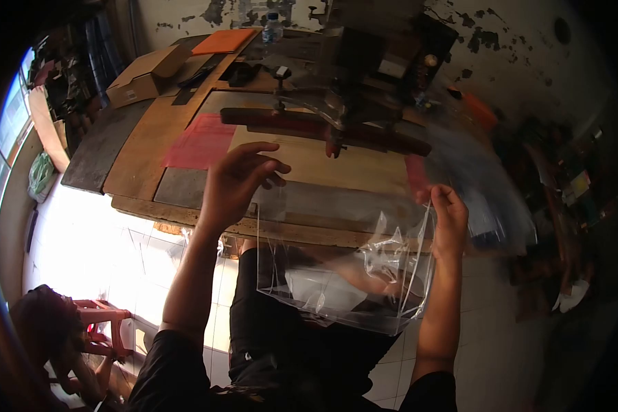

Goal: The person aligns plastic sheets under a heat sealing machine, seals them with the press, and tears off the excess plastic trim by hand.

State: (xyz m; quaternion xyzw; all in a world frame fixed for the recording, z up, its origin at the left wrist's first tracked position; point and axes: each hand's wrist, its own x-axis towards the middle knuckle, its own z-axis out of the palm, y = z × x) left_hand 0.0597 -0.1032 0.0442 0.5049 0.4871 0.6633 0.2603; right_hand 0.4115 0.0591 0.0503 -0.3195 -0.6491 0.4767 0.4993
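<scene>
A clear plastic bag (309, 275) hangs in front of my lap, below the table's front edge, with creases and glare on its right part. My right hand (450, 223) pinches its upper right corner between thumb and fingers. My left hand (237, 182) is raised over the table edge near the bag's upper left corner, fingers apart and slightly curled, with nothing visible in them. Beyond my hands, a dark press with a long reddish bar (323, 129) stands over a pale yellowish sheet (316, 161) with pink-red sheeting (200, 143) at its left.
Clear plastic (487, 192) is piled at the table's right. A cardboard box (144, 75), an orange folder-like item (223, 41) and a water bottle (272, 29) are at the back left. Another person (44, 329) is at lower left beside a red stool (106, 319).
</scene>
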